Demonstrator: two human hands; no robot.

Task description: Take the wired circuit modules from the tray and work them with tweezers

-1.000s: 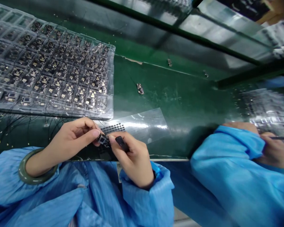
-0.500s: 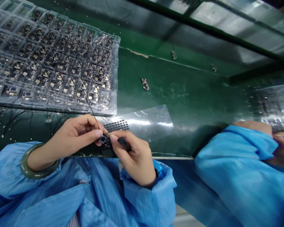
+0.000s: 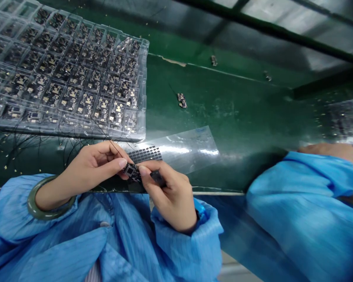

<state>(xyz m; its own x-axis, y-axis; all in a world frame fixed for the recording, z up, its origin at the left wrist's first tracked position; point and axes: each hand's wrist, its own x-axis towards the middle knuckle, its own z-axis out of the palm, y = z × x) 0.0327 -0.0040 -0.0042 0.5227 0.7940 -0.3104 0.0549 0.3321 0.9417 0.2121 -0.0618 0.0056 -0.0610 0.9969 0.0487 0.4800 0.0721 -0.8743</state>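
Note:
My left hand, with a green bangle on its wrist, pinches a small dark circuit board between thumb and fingers. My right hand meets the board from the other side. Its fingers are closed on a small black piece, whose exact kind I cannot tell. A thin black wire rises from the left hand's fingers. Just beyond both hands lies a clear plastic sheet carrying a black grid of small squares.
A clear plastic tray holds several rows of circuit boards. Loose boards lie on the green mat, and thin black wires trail along it. A co-worker's blue sleeve and hand are at the right.
The scene has shifted upward in view, and the co-worker's hand has moved toward the right edge, its dark pen-like tool gone from view. My hands remain together on the board.

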